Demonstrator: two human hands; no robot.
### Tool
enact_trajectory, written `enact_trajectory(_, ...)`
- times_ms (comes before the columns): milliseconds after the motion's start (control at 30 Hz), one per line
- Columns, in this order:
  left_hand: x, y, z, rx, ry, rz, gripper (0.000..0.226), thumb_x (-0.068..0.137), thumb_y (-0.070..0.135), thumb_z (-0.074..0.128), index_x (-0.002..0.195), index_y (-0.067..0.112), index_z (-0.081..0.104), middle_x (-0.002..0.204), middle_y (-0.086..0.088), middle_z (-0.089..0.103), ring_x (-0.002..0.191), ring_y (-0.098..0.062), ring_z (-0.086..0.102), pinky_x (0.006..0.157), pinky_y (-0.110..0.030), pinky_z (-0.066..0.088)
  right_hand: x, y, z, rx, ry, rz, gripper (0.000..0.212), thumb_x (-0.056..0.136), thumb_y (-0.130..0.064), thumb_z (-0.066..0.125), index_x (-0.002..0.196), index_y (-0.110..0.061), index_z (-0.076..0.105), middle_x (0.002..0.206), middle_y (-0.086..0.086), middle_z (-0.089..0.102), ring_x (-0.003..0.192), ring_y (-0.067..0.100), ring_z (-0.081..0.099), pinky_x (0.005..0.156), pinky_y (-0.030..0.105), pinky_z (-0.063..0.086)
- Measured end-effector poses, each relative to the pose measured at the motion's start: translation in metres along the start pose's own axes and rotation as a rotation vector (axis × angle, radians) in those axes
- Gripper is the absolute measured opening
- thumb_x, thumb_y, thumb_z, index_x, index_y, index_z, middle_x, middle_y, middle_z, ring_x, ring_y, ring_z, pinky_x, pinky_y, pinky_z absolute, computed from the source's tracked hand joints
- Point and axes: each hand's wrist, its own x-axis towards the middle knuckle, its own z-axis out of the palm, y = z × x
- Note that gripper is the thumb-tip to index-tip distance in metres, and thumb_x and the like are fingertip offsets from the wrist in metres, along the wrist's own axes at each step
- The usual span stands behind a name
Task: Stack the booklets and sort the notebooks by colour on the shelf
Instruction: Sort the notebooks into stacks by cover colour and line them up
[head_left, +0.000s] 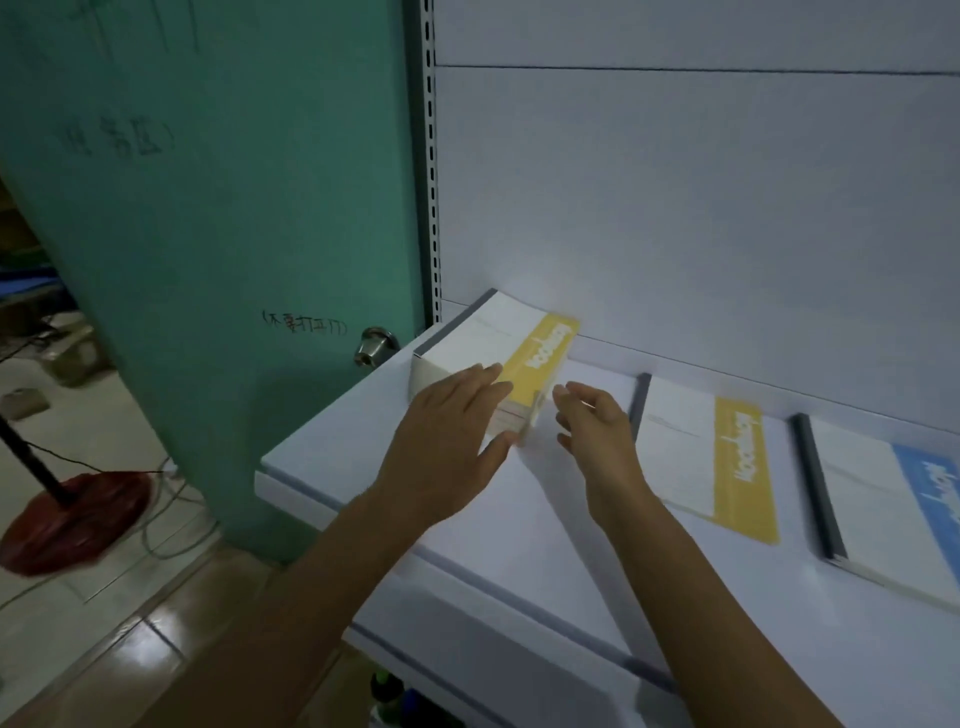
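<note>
A thick stack of white notebooks with a yellow band (519, 340) sits at the left end of the white shelf (509, 509). My left hand (447, 431) lies flat on the stack's near end, fingers straight. My right hand (592, 421) hovers just right of the stack's near corner, fingers loosely bent, holding nothing. A single yellow-banded notebook (711, 462) lies flat to the right. Further right lies a blue-banded notebook (898, 509), cut off by the frame edge.
A green door (218, 234) with a metal knob (375, 345) stands just left of the shelf. A red-based stand (67, 519) and cables sit on the tiled floor. The shelf's white back panel (701, 208) rises behind the notebooks.
</note>
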Motion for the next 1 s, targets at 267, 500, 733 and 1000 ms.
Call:
enact_trajectory(267, 0.039, -0.017, 0.020, 0.142, -0.097, 0.096, 0.064, 0.091, 0.065, 0.027, 0.129, 0.022, 0.055, 0.133, 0.000, 0.057, 0.124, -0.016, 0.049, 0.114, -0.047, 0.015, 0.033, 0.001, 0.005, 0.190, -0.023, 0.132, 0.030, 0.090, -0.038, 0.062, 0.109, -0.014, 0.066, 0.105, 0.007, 0.072, 0.099, 0.024, 0.067, 0.087, 0.039, 0.054)
enact_trajectory(500, 0.071, -0.063, -0.002, -0.437, 0.172, -0.010, 0.025, 0.092, 0.044, 0.051, 0.098, 0.026, 0.069, 0.093, 0.012, 0.070, 0.087, -0.008, 0.059, 0.074, -0.028, 0.046, 0.028, -0.003, 0.012, 0.106, 0.151, 0.098, 0.008, 0.088, -0.019, 0.065, 0.096, -0.020, 0.067, 0.082, -0.003, 0.074, 0.070, 0.014, 0.071, 0.052, 0.025, 0.054)
enact_trajectory(733, 0.112, -0.122, 0.023, -0.405, -0.390, -0.170, 0.075, 0.093, 0.050, 0.045, 0.149, 0.009, 0.015, 0.156, -0.009, 0.020, 0.142, -0.026, 0.019, 0.111, -0.048, 0.028, -0.019, -0.005, 0.031, 0.164, 0.382, 0.014, 0.011, 0.092, -0.014, 0.060, 0.093, -0.022, 0.067, 0.081, -0.005, 0.075, 0.073, 0.014, 0.072, 0.060, 0.030, 0.055)
enact_trajectory(1000, 0.105, -0.141, 0.024, -0.574, -0.474, -0.146, 0.047, 0.095, 0.037, 0.046, 0.133, 0.010, 0.044, 0.136, -0.009, 0.050, 0.117, -0.028, 0.051, 0.095, -0.045, 0.045, -0.079, -0.003, 0.060, 0.220, 0.602, -0.009, 0.011, 0.093, -0.017, 0.058, 0.093, -0.020, 0.068, 0.091, 0.003, 0.075, 0.085, 0.025, 0.070, 0.071, 0.038, 0.056)
